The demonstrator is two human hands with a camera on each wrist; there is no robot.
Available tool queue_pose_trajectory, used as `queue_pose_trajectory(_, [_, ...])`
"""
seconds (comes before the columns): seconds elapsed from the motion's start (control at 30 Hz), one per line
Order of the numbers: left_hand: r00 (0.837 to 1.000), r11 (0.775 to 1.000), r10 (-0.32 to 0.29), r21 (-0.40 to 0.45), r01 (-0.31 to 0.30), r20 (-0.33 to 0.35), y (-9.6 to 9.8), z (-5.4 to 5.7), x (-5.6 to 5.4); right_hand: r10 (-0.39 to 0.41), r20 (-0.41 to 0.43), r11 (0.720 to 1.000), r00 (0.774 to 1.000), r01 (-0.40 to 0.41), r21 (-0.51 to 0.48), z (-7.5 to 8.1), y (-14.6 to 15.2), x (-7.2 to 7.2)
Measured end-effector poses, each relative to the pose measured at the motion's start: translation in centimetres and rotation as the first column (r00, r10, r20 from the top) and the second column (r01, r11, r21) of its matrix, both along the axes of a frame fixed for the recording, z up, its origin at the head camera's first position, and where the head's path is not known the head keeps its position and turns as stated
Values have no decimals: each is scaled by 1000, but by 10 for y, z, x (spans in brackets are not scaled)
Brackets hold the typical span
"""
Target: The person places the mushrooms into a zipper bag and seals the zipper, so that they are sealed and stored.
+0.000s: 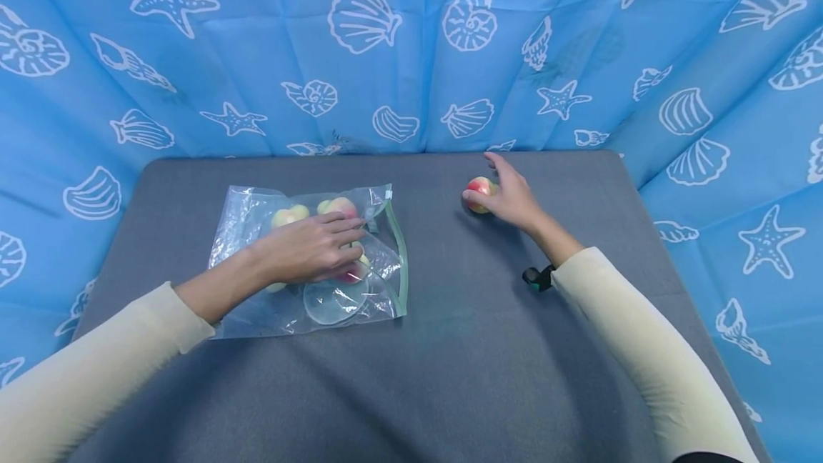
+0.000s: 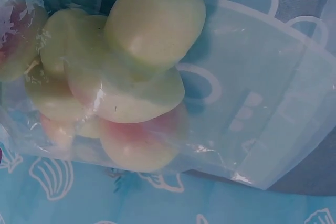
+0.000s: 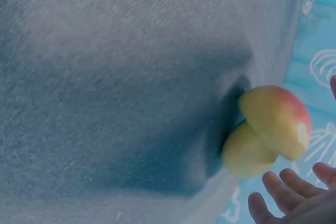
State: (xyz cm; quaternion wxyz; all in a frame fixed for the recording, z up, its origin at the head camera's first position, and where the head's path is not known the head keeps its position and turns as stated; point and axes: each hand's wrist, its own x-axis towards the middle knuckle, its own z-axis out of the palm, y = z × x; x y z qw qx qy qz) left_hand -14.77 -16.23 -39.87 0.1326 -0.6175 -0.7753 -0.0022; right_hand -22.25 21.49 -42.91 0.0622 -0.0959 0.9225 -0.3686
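Note:
A clear zip bag [image 1: 257, 316] lies on the table's left half, with several yellow-and-red peaches [image 2: 157, 19] inside. Over the bag's middle is my left hand [image 1: 315, 245], fingers loosely extended and partly covering the fruit beneath. The left wrist view shows the fruit through the plastic but hardly any of that hand. Farther right, a single peach [image 1: 479, 191] rests on the table near its far edge. My right hand [image 1: 511, 198] is beside it, thumb and fingers spread around its right side. In the right wrist view the fingertips [image 3: 270, 182] appear close to that peach.
The grey table [image 1: 437, 370] ends at a blue curtain [image 1: 418, 41] printed with white shells and starfish. A green zip strip [image 1: 403, 263] runs along the bag's right edge. A small black-and-green device [image 1: 537, 278] sits at the right cuff.

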Motion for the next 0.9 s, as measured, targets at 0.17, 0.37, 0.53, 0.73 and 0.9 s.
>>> queue_pose_trajectory(0.17, [1000, 1000, -3, 0, 3, 8, -2, 0, 1, -33, 63, 996, 997, 38, -77, -2, 9, -1])
queue_pose_trajectory(0.37, [1000, 1000, 6, -4, -6, 16, -5, 0, 3, -52, 96, 996, 994, 58, -67, -9, 15, 0])
queue_pose_trajectory(0.53, [1000, 1000, 18, -11, -17, 22, -5, -1, 4, -55, 116, 997, 992, 61, -48, -15, 19, 4])
queue_pose_trajectory(0.73, [999, 999, 26, -24, -25, 21, -5, -1, 4, -60, 124, 997, 990, 66, -44, -19, 20, 6])
queue_pose_trajectory(0.9, [999, 999, 29, -29, -29, 26, -5, -1, 5, -75, 123, 995, 990, 82, -55, -22, 22, 7])
